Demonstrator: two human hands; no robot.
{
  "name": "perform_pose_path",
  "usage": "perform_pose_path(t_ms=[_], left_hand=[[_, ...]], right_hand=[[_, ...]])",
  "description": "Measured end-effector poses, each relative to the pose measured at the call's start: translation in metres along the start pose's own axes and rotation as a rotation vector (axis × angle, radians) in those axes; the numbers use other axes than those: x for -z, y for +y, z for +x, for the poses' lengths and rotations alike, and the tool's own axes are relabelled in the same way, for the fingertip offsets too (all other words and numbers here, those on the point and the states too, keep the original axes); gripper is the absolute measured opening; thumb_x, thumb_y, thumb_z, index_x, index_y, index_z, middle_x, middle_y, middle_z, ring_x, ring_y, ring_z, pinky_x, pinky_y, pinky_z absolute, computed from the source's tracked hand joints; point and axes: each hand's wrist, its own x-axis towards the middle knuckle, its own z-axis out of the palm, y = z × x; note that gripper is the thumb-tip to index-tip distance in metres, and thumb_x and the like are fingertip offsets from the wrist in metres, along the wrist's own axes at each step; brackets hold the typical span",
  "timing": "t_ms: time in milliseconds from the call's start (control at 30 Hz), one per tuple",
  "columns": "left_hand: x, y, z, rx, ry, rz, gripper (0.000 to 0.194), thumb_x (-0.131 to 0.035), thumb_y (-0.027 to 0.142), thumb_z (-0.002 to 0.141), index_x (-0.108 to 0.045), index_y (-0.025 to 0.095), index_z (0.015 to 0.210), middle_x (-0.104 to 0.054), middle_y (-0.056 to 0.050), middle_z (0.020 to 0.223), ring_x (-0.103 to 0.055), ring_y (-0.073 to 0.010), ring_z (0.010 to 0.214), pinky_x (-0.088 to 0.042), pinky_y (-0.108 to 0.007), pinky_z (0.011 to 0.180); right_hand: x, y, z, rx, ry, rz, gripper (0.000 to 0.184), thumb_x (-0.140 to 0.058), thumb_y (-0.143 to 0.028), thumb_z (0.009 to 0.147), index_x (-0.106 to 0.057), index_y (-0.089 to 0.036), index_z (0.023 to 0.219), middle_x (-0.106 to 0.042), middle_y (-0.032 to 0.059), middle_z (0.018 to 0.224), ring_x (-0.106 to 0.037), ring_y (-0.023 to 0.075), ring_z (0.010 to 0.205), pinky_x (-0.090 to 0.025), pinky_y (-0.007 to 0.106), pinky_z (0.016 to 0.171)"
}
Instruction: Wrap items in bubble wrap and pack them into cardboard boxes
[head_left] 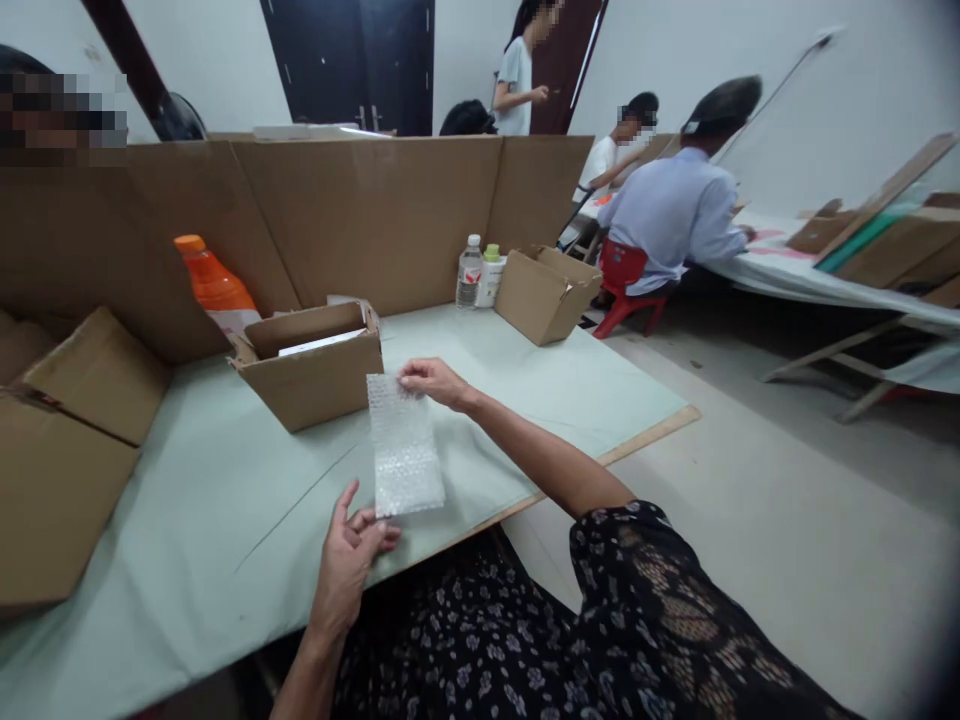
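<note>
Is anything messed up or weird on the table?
A thin dark line slants across the pale table cover, left of the bubble wrap. It looks odd on the plain cover; I can't tell if it's a crease, mark or cut. I see no spill.

Your right arm: enters head view from lower right, elbow bent, bare forearm [547,450] slanting up and leftward. Wrist roughly in line with forearm. Right hand [435,383] farther forward than the left; back of hand mostly up, fingers bent and closed against thumb in a pinch, tips toward the left.

Your left arm: forearm [309,665] rises from bottom edge, angled slightly rightward. Left hand [352,560] nearer your body; one finger raised and set apart, other digits partly curled, reaching right. Exact fingertip contact unclear. Your two hands apart, not touching.
</note>
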Motion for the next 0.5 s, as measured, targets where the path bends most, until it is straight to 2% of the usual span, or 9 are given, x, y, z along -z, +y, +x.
perform_pose_path(t_ms=[33, 100, 167, 233, 300, 367, 467, 500], left_hand=[[0.001, -0.003, -0.003, 0.021, 0.025, 0.004, 0.105, -0.080, 0.046, 0.073, -0.023, 0.019, 0.158, -0.070, -0.007, 0.102, -0.071, -0.0188, 0.081, -0.057, -0.033, 0.072], [0.001, -0.007, -0.007, 0.045, 0.036, 0.035, 0.095, -0.078, 0.046, 0.073, -0.035, 0.019, 0.153, -0.069, -0.011, 0.112, -0.071, -0.0200, 0.086, -0.057, -0.033, 0.072], [0.001, -0.006, -0.008, 0.060, 0.036, 0.078, 0.079, -0.078, 0.046, 0.070, -0.053, 0.016, 0.139, -0.068, -0.013, 0.115, -0.071, -0.0214, 0.089, -0.058, -0.033, 0.070], [0.000, -0.004, -0.007, 0.085, 0.051, 0.105, 0.069, -0.079, 0.047, 0.067, -0.063, 0.012, 0.124, -0.069, -0.014, 0.113, -0.071, -0.0227, 0.090, -0.057, -0.031, 0.066], [-0.003, -0.001, -0.006, 0.109, 0.082, 0.114, 0.067, -0.079, 0.049, 0.065, -0.066, 0.010, 0.118, -0.071, -0.015, 0.110, -0.070, -0.0233, 0.088, -0.055, -0.030, 0.062], [-0.007, 0.000, -0.006, 0.114, 0.113, 0.118, 0.067, -0.080, 0.050, 0.063, -0.068, 0.009, 0.115, -0.073, -0.015, 0.108, -0.070, -0.0228, 0.086, -0.054, -0.028, 0.058], [-0.013, 0.002, -0.009, 0.109, 0.123, 0.124, 0.066, -0.080, 0.053, 0.062, -0.071, 0.009, 0.110, -0.075, -0.016, 0.104, -0.070, -0.0216, 0.080, -0.053, -0.028, 0.058], [-0.014, 0.002, -0.010, 0.114, 0.111, 0.134, 0.065, -0.079, 0.054, 0.063, -0.072, 0.009, 0.109, -0.075, -0.016, 0.102, -0.070, -0.0212, 0.078, -0.053, -0.029, 0.059]], right_hand=[[-0.009, 0.011, 0.002, -0.014, 0.011, -0.025, 0.014, -0.064, -0.019, 0.087, -0.071, -0.011, 0.095, -0.075, 0.0076, 0.089, -0.068, 0.0158, 0.080, -0.055, 0.031, 0.079], [-0.021, 0.029, -0.003, -0.025, 0.019, -0.048, 0.022, -0.066, -0.017, 0.085, -0.071, -0.011, 0.106, -0.075, 0.0113, 0.108, -0.068, 0.0188, 0.097, -0.053, 0.036, 0.091], [-0.023, 0.042, -0.018, -0.026, -0.001, -0.066, 0.030, -0.066, -0.018, 0.086, -0.071, -0.014, 0.115, -0.072, 0.0117, 0.121, -0.066, 0.0204, 0.108, -0.051, 0.039, 0.097], [-0.017, 0.049, -0.040, -0.003, -0.058, -0.117, 0.030, -0.066, -0.019, 0.088, -0.071, -0.017, 0.117, -0.071, 0.0105, 0.124, -0.065, 0.0211, 0.113, -0.050, 0.041, 0.100], [-0.012, 0.052, -0.066, 0.050, -0.147, -0.210, 0.030, -0.067, -0.021, 0.088, -0.072, -0.018, 0.117, -0.072, 0.0106, 0.125, -0.064, 0.0226, 0.117, -0.048, 0.043, 0.104], [-0.013, 0.050, -0.094, 0.128, -0.261, -0.310, 0.037, -0.071, -0.029, 0.088, -0.070, -0.017, 0.123, -0.068, 0.0136, 0.132, -0.060, 0.0263, 0.125, -0.043, 0.048, 0.109], [-0.031, 0.044, -0.128, 0.247, -0.396, -0.410, 0.060, -0.080, -0.043, 0.081, -0.065, -0.017, 0.133, -0.058, 0.0183, 0.146, -0.052, 0.0326, 0.136, -0.038, 0.052, 0.112], [-0.038, 0.043, -0.135, 0.276, -0.410, -0.431, 0.057, -0.080, -0.042, 0.081, -0.066, -0.018, 0.131, -0.058, 0.0180, 0.146, -0.051, 0.0330, 0.136, -0.037, 0.052, 0.112]])
